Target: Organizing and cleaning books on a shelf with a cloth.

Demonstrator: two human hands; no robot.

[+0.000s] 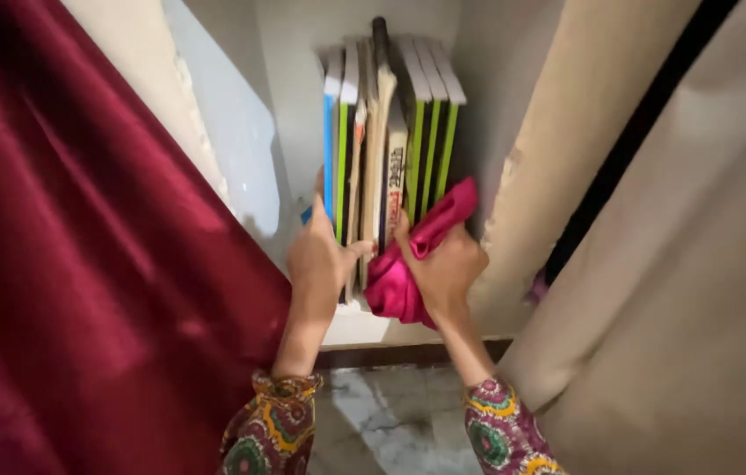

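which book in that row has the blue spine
The book at the far left end of the row, against the left hand. Its spine is bright blue, while the books further right show green, tan or white spines.

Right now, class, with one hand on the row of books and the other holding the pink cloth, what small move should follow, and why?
Probably draw the pink cloth along the book spines. The right hand has it bunched against the lower ends of the green books, while the left hand steadies the blue book side, so the row looks braced for a wipe.
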